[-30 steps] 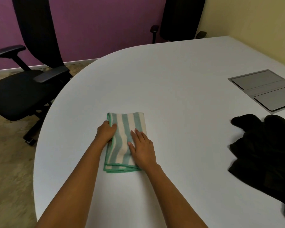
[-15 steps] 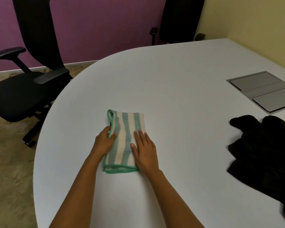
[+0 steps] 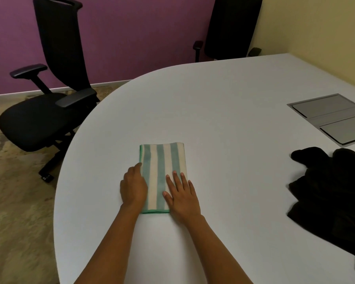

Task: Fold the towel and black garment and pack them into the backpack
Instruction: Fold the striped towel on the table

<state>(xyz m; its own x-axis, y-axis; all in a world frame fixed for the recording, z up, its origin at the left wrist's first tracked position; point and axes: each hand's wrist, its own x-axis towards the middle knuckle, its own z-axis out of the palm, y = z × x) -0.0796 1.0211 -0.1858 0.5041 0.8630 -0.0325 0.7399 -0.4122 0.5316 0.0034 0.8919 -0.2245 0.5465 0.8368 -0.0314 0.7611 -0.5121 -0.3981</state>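
Bare white table lay open across the middle of the frame, above and to both sides of the folded striped towel at lower centre. My left hand rested against the towel's left edge and my right hand lay flat on its lower right part, leaving only its upper half uncovered. At the right edge a heaped black garment blocked the tabletop, well apart from the towel, with free surface between. Above it sat a flush grey panel. One black chair stood beyond the table rim at upper left, a second chair at top centre.
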